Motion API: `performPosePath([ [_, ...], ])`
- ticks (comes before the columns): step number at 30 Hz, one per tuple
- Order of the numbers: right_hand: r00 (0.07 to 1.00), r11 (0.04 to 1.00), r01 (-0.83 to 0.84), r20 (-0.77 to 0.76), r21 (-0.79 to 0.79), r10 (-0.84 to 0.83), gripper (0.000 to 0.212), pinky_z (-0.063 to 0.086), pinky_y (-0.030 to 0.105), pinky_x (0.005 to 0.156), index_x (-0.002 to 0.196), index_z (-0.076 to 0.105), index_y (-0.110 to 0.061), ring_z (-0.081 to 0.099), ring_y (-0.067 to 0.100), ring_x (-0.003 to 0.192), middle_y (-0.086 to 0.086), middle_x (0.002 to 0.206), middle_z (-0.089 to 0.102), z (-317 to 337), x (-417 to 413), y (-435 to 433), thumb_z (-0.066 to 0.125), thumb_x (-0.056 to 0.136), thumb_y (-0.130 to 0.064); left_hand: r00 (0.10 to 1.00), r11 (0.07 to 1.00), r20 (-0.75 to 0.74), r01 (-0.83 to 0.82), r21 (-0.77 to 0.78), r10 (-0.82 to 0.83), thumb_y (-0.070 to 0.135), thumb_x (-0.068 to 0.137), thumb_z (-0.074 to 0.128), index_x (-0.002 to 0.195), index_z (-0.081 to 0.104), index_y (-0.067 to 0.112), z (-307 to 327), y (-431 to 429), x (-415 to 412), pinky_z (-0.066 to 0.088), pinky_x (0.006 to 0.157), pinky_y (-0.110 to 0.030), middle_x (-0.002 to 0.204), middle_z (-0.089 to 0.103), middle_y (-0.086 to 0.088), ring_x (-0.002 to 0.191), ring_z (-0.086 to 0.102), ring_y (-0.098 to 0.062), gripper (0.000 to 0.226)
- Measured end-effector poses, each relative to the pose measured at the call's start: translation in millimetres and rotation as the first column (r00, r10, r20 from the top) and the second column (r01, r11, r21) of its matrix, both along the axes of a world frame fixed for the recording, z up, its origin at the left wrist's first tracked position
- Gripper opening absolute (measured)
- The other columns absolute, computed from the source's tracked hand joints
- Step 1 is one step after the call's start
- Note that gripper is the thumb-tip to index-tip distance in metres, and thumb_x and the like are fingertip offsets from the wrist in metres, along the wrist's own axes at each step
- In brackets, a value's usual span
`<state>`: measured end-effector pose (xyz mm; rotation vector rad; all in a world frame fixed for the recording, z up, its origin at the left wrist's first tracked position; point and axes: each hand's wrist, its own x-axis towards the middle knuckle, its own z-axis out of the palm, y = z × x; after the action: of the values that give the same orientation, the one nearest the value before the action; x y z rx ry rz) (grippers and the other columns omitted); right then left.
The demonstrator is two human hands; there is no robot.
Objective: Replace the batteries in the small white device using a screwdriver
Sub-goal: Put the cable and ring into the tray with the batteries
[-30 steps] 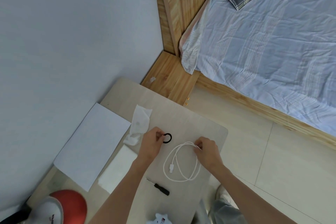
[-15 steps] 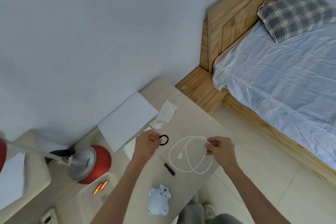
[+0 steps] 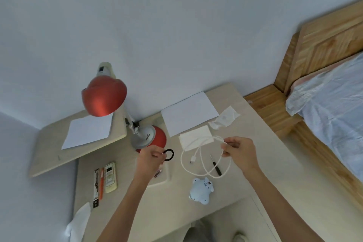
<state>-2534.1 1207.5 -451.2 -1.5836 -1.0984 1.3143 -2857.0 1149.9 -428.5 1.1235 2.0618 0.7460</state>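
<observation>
The left hand (image 3: 151, 160) is pinching a black ring (image 3: 169, 155) above the bench (image 3: 169, 202), and the right hand (image 3: 238, 153), held apart from it, is gripping a looped white cable (image 3: 182, 163). The small white device (image 3: 201, 188) is lying on the bench, near the screwdriver (image 3: 217, 170).

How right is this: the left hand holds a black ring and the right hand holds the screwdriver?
One part is wrong. The right hand holds the white cable; the screwdriver lies on the desk, as the head view shows. The rest stands.
</observation>
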Motion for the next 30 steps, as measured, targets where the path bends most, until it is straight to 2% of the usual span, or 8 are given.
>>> performPosePath([
  [5,0.996,0.996,-0.088,-0.015,-0.005,0.088,0.007,0.066,0.054,0.078,0.091,0.077,-0.001,0.075,0.033,0.061,0.016,0.068,0.076,1,-74,-6,0.08,0.086,0.004,0.996,0.997,0.005,-0.083,0.0,0.083,0.016,0.085,0.089,0.089,0.078,0.014,1,-33,-60,0.066,0.076,-0.044,0.075,0.08,0.0,0.067,0.078,-0.018,0.012],
  [8,0.992,0.992,-0.127,-0.002,-0.001,0.127,0.008,0.066,0.054,0.077,0.086,0.077,-0.002,0.075,0.035,0.058,0.016,0.065,0.075,-3,-122,-8,0.079,0.085,0.006,0.993,0.993,-0.002,-0.119,-0.003,0.119,0.01,0.086,0.085,0.085,0.08,0.016,-7,-42,-99,0.067,0.077,-0.043,0.07,0.079,0.001,0.066,0.077,-0.018,0.008],
  [10,0.989,0.989,-0.148,0.026,-0.006,0.148,0.009,0.066,0.051,0.076,0.083,0.076,-0.004,0.076,0.034,0.058,0.015,0.064,0.075,-8,-153,-11,0.079,0.085,0.005,0.988,0.988,-0.022,-0.154,-0.013,0.154,0.007,0.087,0.083,0.083,0.08,0.019,-10,-48,-122,0.066,0.073,-0.036,0.069,0.079,0.003,0.064,0.076,-0.016,0.013],
  [14,0.984,0.986,-0.161,0.074,-0.031,0.163,0.014,0.065,0.044,0.073,0.079,0.077,-0.01,0.076,0.031,0.057,0.011,0.063,0.075,-29,-211,-16,0.078,0.086,0.003,0.982,0.982,0.028,-0.187,-0.023,0.187,0.007,0.088,0.082,0.086,0.078,0.019,-29,-56,-167,0.063,0.069,-0.037,0.068,0.078,0.001,0.06,0.073,-0.014,0.013],
  [18,0.974,0.982,-0.173,0.136,-0.071,0.182,0.016,0.063,0.038,0.066,0.078,0.077,-0.012,0.075,0.025,0.055,0.006,0.064,0.077,-59,-256,-20,0.078,0.087,0.001,0.983,0.983,0.037,-0.176,-0.057,0.178,0.005,0.088,0.082,0.086,0.079,0.016,-53,-62,-199,0.056,0.063,-0.029,0.067,0.076,-0.003,0.055,0.07,-0.012,0.012],
  [22,0.96,0.983,-0.166,0.212,-0.084,0.18,0.021,0.066,0.048,0.068,0.076,0.077,-0.02,0.075,0.021,0.054,0.001,0.064,0.077,-83,-280,-20,0.078,0.087,-0.003,0.985,0.984,0.053,-0.159,-0.081,0.163,0.004,0.086,0.082,0.086,0.079,0.02,-70,-63,-215,0.06,0.067,-0.034,0.07,0.077,-0.003,0.058,0.072,-0.015,0.016],
  [26,0.941,0.983,-0.162,0.287,-0.09,0.181,0.016,0.065,0.05,0.069,0.077,0.078,-0.019,0.075,0.017,0.056,-0.002,0.064,0.076,-102,-288,-12,0.076,0.087,-0.007,0.984,0.984,0.077,-0.155,-0.092,0.162,0.002,0.087,0.079,0.089,0.08,0.015,-78,-57,-214,0.057,0.06,-0.025,0.072,0.077,-0.003,0.058,0.07,-0.013,0.013],
  [30,0.862,0.974,-0.216,0.455,-0.068,0.223,0.007,0.062,0.043,0.075,0.085,0.078,-0.019,0.075,0.02,0.071,-0.002,0.075,0.078,-117,-290,-16,0.075,0.088,-0.014,0.986,0.99,0.123,-0.106,-0.089,0.116,0.003,0.086,0.082,0.085,0.078,0.021,-88,-46,-201,0.066,0.072,-0.04,0.075,0.076,-0.002,0.067,0.074,-0.018,0.018],
])
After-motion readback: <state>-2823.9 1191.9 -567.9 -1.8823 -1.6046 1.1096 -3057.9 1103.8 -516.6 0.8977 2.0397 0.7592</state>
